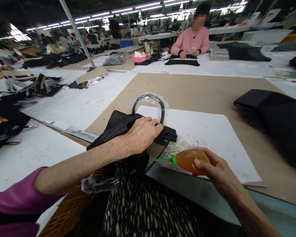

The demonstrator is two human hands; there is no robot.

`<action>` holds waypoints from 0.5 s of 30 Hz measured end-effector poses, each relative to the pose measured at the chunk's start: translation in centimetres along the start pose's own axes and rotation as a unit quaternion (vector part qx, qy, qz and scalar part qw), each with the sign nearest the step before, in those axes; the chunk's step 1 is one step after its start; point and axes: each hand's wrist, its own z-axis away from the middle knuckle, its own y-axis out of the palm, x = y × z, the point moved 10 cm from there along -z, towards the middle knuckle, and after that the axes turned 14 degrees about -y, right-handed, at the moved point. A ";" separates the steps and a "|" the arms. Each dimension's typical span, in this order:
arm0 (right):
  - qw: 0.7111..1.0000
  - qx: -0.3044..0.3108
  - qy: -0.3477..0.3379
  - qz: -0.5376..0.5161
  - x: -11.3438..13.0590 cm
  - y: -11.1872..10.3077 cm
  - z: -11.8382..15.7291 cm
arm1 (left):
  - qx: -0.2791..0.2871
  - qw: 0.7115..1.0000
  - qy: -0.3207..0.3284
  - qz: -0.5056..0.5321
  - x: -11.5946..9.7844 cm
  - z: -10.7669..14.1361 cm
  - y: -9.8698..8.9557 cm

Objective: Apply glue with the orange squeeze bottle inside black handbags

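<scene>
A black bag [113, 126] lies at the table's near edge, its plastic-wrapped handle [150, 96] arching up on the far side. My left hand [144, 131] rests across the bag with its fingers curled over the black material. Another plastic-wrapped strap [98, 184] hangs down toward my lap. In my right hand [213, 164] is a squeeze bottle [191, 159] of orange-brown glue-like liquid, tilted on its side. Its long green nozzle points left, close to an edge of the bag. The fingertips behind the bottle are partly hidden.
A white sheet [207, 128], smudged near me, lies on brown board [212, 89]. Folded black pieces [273, 115] sit at the right. More black bags [7, 121] lie at the left. A yellow-brown basket [64, 214] stands below. Across the table a person in pink [192, 42] handles black pieces.
</scene>
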 end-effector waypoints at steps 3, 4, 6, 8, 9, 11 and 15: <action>1.000 0.003 0.006 -0.012 0.2 0.5 0.3 | -0.001 1.000 0.001 0.002 0.0 0.0 0.0; 1.000 0.004 0.007 -0.016 0.2 0.7 0.4 | -0.001 1.000 0.001 0.002 0.0 0.0 0.0; 1.000 0.006 0.012 -0.021 0.3 1.0 0.6 | -0.003 1.000 0.003 0.002 0.0 0.1 0.0; 0.999 0.004 0.019 -0.027 0.2 1.2 0.8 | -0.004 1.000 0.005 0.003 0.0 0.1 0.0; 0.999 0.000 0.023 -0.029 0.2 1.2 0.9 | -0.004 1.000 0.006 0.003 0.0 0.1 -0.1; 0.999 -0.003 0.032 -0.035 0.1 1.4 1.2 | -0.003 1.000 0.006 0.001 0.0 0.1 0.0; 0.998 0.024 0.038 -0.034 0.7 2.4 1.9 | 0.003 1.000 0.002 -0.003 0.0 0.1 0.0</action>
